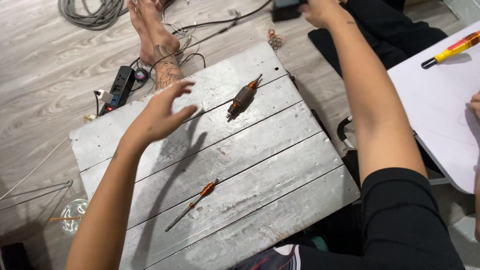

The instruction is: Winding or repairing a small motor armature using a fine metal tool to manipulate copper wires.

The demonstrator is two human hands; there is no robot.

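Grey wood-look floor w/ a worn whitish plank board point(260, 165) as work surface; power strip point(118, 87) and coiled cable point(92, 12) lie beyond board's far-left corner. Motor armature point(243, 98) rests on board's far half, long axis diagonal, copper end pointing up-right. Left hand point(162, 115) hovers open, fingers spread, just left of armature, holding nothing. Right hand point(320, 11) reaches past board's far edge onto a dark object point(286, 10); grip can't tell.
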